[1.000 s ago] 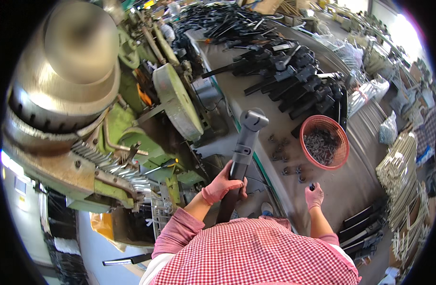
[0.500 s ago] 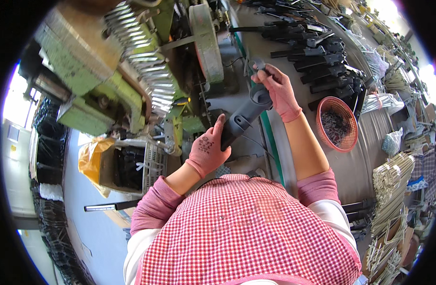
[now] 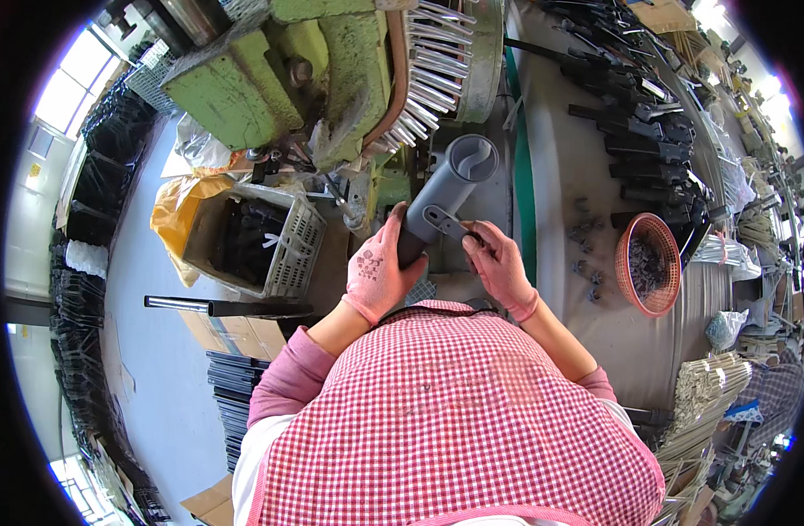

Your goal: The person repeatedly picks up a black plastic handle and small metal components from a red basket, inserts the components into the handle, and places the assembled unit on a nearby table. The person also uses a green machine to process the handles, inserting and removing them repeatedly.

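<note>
My left hand [image 3: 380, 270], in a pink glove, is closed round the dark lower end of a grey plastic tube [image 3: 446, 186]. The tube tilts up and to the right, and a curved grey inner piece [image 3: 477, 159] shows in its round open mouth. On the tube's right side sits a flat dark tab [image 3: 444, 221] with a hole near its end. My right hand [image 3: 502, 270], gloved too, pinches the outer end of this tab between thumb and fingers. Part of the tab is hidden by the fingertips.
A green press machine [image 3: 332, 79] with a row of metal rods stands ahead. A crate of dark parts [image 3: 284, 254] is at the left. On the bench to the right are an orange basket [image 3: 626, 263], small loose dark parts [image 3: 586, 237] and piled black tubes [image 3: 639, 149].
My right hand has left the tube's mouth, where it held a grey curved piece, and come down to the side tab. The tube stands more upright. The view has shifted.
</note>
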Motion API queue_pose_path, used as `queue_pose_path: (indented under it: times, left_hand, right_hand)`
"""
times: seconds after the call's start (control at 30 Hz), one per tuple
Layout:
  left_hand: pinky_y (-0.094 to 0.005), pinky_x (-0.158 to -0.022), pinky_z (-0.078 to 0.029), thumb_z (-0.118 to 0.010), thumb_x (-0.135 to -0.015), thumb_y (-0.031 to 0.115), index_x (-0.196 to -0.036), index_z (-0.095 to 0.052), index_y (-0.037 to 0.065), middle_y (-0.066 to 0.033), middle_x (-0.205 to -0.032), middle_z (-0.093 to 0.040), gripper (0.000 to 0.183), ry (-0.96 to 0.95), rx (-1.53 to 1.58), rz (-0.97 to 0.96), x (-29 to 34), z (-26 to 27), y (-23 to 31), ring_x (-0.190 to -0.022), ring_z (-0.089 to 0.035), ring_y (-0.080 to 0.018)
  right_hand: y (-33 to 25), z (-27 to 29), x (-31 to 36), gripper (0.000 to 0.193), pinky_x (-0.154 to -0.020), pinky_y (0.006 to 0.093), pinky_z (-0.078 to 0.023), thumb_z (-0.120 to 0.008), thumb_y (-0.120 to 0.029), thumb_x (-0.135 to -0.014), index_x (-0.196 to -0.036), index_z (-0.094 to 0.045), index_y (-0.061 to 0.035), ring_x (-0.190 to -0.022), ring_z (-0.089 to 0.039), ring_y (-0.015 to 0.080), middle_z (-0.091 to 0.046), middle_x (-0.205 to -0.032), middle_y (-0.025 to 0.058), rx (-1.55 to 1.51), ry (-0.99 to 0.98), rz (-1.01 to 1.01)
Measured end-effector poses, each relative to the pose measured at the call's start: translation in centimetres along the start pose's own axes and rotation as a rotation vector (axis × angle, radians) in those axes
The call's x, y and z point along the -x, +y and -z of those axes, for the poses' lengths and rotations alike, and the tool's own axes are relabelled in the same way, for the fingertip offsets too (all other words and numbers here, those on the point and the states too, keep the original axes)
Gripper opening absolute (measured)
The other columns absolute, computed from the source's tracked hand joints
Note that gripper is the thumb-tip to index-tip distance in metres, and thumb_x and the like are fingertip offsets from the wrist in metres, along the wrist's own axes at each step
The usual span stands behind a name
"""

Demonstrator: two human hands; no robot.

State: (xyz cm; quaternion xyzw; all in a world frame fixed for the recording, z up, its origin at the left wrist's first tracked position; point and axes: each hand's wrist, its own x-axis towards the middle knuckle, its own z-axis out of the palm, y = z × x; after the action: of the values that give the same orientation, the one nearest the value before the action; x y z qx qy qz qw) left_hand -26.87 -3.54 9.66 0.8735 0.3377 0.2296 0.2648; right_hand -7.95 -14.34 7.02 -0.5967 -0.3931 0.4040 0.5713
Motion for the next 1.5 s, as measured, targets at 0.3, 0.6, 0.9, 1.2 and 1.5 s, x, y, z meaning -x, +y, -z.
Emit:
queue_pose_path:
  times: [0.3, 0.6, 0.9, 1.2, 1.5]
  left_hand:
    - [-0.0424, -0.074, -0.054, -0.079, -0.076, 0.027, -0.137, -0.038, -0.002, -0.0246, -0.100, -0.066, 0.080, 0.012, -0.028, 0.085, 2.5, 1.0, -1.7, -0.088, -0.067, -0.0408]
    - [-0.0456, -0.073, -0.053, -0.076, -0.078, 0.031, -0.134, -0.035, -0.005, -0.0233, -0.104, -0.065, 0.078, 0.146, -0.264, 0.172, 1.8, 4.5, -5.5, -0.089, -0.066, -0.0394]
    - [-0.0432, -0.073, -0.055, -0.074, -0.078, 0.032, -0.128, -0.041, 0.000, -0.0216, -0.103, -0.067, 0.069, 0.109, -0.401, 0.298, -0.4, 7.3, -6.4, -0.089, -0.068, -0.0387]
    - [-0.0452, -0.085, -0.053, -0.069, -0.083, 0.044, -0.128, -0.034, -0.006, -0.0284, -0.107, -0.066, 0.077, -0.248, -0.305, 0.431, -2.2, 8.7, -7.9, -0.101, -0.066, -0.0410]
    - [-0.0446, -0.090, -0.051, -0.068, -0.084, 0.043, -0.130, -0.030, -0.008, -0.0313, -0.108, -0.065, 0.078, -0.380, -0.218, 0.457, -2.6, 8.3, -10.3, -0.103, -0.065, -0.0427]
  right_hand:
    - [-1.3, -3.2, -2.7, 0.012, -0.061, 0.0228, -0.049, -0.072, -0.016, -0.091, -0.096, -0.064, -0.0073, -0.071, -0.060, 0.0094, -0.063, -0.082, -0.0001, -0.506, -0.065, -0.457]
    - [1.8, -8.4, -10.4, 0.005, -0.089, 0.0336, -0.055, -0.066, -0.009, -0.094, -0.094, -0.061, -0.0104, -0.098, -0.066, 0.0148, -0.066, -0.093, 0.0000, -0.793, -0.408, -0.328]
    - [3.0, -14.1, -14.1, 0.010, -0.092, 0.0399, -0.053, -0.065, -0.005, -0.094, -0.101, -0.059, -0.0082, -0.100, -0.063, 0.0193, -0.065, -0.105, 0.0033, -1.033, -0.476, -0.221]
    - [1.6, -14.2, -14.4, 0.013, -0.069, 0.0324, -0.053, -0.067, -0.016, -0.094, -0.099, -0.058, -0.0086, -0.080, -0.061, 0.0131, -0.062, -0.091, 0.0001, -0.464, -0.223, -0.422]
    - [4.8, -15.1, -13.9, 0.020, -0.062, 0.0234, -0.046, -0.074, -0.019, -0.090, -0.093, -0.060, -0.0051, -0.069, -0.056, 0.0088, -0.060, -0.082, -0.0018, -0.453, -0.067, -0.288]
